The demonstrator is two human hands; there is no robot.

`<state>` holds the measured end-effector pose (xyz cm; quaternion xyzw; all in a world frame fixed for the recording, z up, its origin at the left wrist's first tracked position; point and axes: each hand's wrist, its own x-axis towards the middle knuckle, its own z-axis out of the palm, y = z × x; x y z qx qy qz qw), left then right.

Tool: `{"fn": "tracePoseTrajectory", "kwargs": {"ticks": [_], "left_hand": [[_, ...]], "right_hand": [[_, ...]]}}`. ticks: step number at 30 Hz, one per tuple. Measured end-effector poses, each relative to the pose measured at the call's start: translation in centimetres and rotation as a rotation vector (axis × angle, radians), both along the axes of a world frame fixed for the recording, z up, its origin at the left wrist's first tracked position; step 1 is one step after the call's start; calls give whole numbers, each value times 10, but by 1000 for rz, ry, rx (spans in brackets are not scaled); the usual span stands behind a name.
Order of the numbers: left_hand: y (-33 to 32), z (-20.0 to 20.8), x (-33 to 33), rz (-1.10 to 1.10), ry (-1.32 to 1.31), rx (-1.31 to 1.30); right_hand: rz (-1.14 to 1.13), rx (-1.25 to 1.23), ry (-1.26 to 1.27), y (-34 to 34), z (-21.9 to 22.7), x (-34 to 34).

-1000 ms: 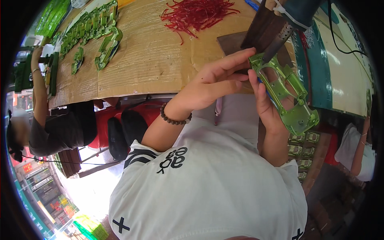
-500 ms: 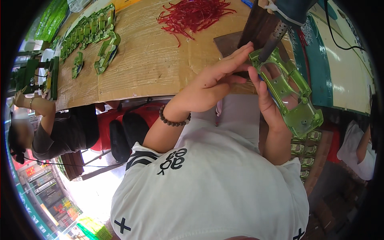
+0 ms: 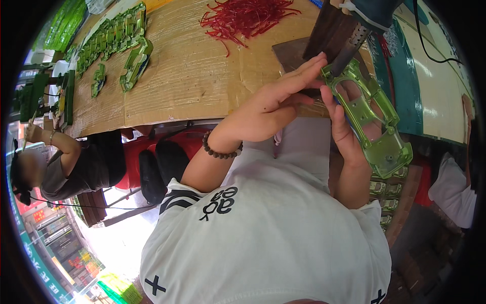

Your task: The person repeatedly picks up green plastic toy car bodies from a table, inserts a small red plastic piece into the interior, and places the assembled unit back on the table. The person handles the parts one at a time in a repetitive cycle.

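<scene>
A green, shiny toy car body shell (image 3: 389,152) with window openings is tilted at the right, beyond the table's front edge. My right hand (image 3: 347,131) supports it from its left side and below; some of the fingers are hidden behind it. With fingers stretched out, my left hand (image 3: 276,101) has its fingertips at the shell's upper end; whether they press on it is hard to tell. The dark nozzle of a heat-gun-like tool (image 3: 349,50) with a perforated metal sleeve meets that same end from above.
A pile of thin red strips (image 3: 248,20) lies on the cardboard-covered table (image 3: 187,86). Rows of green shells (image 3: 114,33) stand at the far left. More shells fill a tray (image 3: 389,190) below right. A co-worker (image 3: 76,162) sits at the left, beside a green machine (image 3: 40,96).
The shell and my right hand have shifted slightly right, and my left fingertips have followed. The nozzle stays at the shell's end. The co-worker's arm at the left has moved a little.
</scene>
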<state>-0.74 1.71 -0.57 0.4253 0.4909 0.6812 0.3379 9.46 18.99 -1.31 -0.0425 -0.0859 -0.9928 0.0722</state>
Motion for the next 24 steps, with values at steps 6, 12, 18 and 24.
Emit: {"fn": "tracePoseTrajectory", "kwargs": {"ticks": [6, 12, 18, 24], "left_hand": [[0, 0, 2, 12, 35, 14], [1, 1, 3, 65, 188, 9], [3, 1, 2, 81, 222, 10], [4, -3, 6, 175, 46, 0]], "right_hand": [[7, -21, 22, 1, 0, 1], [6, -29, 70, 2, -1, 1], [2, -51, 74, 2, -3, 1], [31, 115, 118, 14, -9, 1]]}}
